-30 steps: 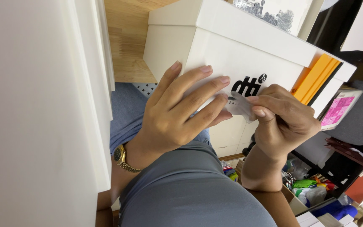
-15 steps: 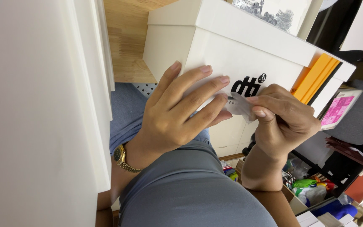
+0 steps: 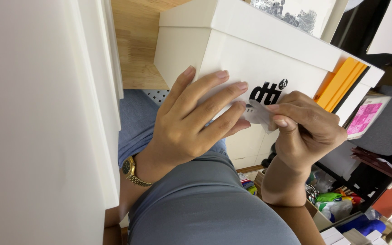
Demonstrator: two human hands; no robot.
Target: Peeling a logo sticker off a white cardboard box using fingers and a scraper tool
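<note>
Here the left hand (image 3: 191, 122) lies flat and open against the side of a large white cardboard box with a lid (image 3: 232, 59), fingers spread and pressed to the panel beside a black printed mark (image 3: 266, 92), holding nothing in its grip. A gold metal wristwatch with a dark face (image 3: 130, 171) sits on that wrist. The right hand (image 3: 307, 129) is curled nearly closed, its thumb and forefinger pinching a small, thin, translucent strip of tape or sticker (image 3: 258, 114) that peels away from the box face just under the black mark, right at the tips of the left hand's fingers; whether its far end still clings to the box cannot be told. The box fills the upper middle of the view, resting over the person's lap, with a grey fabric-covered thigh (image 3: 205, 204) below the hands. Along the left runs a broad white panel edge (image 3: 46, 122), and behind the box a pale wooden surface (image 3: 137, 41) shows. Tucked against the box's right end are flat orange sheets (image 3: 341, 81), with a pink printed card (image 3: 364, 119) just beside them. Lower right, an open carton of mixed colourful odds and ends (image 3: 336, 204) stands on the floor, its contents too jumbled to tell apart.
</note>
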